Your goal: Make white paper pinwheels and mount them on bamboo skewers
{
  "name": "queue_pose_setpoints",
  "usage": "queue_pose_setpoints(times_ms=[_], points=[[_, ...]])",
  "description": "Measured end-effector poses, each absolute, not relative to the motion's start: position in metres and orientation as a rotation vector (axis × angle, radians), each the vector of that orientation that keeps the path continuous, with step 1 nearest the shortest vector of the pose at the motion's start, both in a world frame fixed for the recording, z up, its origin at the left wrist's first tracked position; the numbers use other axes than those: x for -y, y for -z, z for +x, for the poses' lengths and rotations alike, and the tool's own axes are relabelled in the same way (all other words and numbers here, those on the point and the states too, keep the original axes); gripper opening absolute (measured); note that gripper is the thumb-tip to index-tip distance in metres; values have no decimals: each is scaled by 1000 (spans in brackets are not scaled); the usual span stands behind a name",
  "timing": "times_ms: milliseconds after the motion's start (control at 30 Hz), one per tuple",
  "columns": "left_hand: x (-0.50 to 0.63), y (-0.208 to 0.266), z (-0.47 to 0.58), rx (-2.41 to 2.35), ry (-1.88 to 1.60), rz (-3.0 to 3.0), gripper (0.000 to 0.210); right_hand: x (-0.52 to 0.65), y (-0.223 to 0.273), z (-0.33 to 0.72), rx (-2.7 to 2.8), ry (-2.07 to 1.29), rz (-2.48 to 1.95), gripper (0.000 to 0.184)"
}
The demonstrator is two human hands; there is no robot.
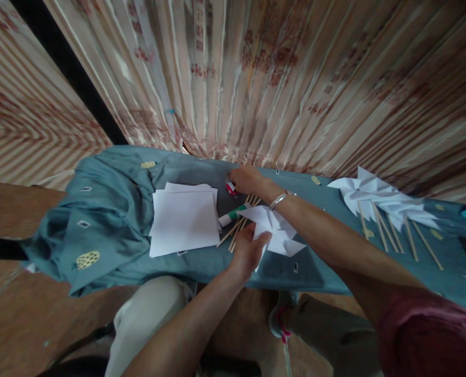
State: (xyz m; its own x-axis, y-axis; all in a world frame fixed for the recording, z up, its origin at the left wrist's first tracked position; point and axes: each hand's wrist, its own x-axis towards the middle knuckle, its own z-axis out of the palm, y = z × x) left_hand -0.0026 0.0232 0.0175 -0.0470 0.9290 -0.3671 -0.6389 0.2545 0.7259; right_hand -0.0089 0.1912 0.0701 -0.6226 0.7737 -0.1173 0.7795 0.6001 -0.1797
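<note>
No text legible; column of character-like marks (pixel 199 26) on curtain (pixel 225 94), top centre of frame, too blurred; small rectangular prints (pixel 84 224) on cloth (pixel 117 217), left, unreadable

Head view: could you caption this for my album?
Left hand holding a white paper pinwheel, right hand at a small red-and-white item.

dim light, soft shadows, darker upper right corner, stretched edges

I see a floral-print curtain (pixel 225 78) spanning the top, a black pole (pixel 70 70) upper left, brown floor (pixel 5 309) lower left.
</note>
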Motion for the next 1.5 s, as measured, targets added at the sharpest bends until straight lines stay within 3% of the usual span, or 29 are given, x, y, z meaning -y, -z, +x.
queue_pose_setpoints(times_ms=[333, 733, 933, 1033, 1133, 1233, 1367, 1500], points=[[-23, -20, -1, -938, -1324, 376, 20, -203, -72, 10, -2765, 360, 1233, 14], [-27, -16, 2, -975, -1314, 422, 16, -209, -68, 33, -2389, 1969, 1615, 16], [-27, -18, 0, -989, -1280, 479, 23, -185, -123, 72, -2631, 2264, 1399, 21], [-28, -18, 1, -981, -1282, 467, 28, -142, -134, 112, -2835, 2258, 1453, 22], [-30, -18, 4, -979, -1313, 446, 32, -88, -112, 151, -2885, 2140, 1784, 18], [-31, -18, 8, -952, -1328, 431, 36, -47, -77, 175, -2939, 1759, 2087, 12], [-30, -21, 13, -921, -1298, 447, 35, -26, -54, 181, -3181, 1112, 2135, 4], [-29, -26, 17, -928, -1287, 495, 33, -26, -49, 179, -3223, 873, 2089, 3]])
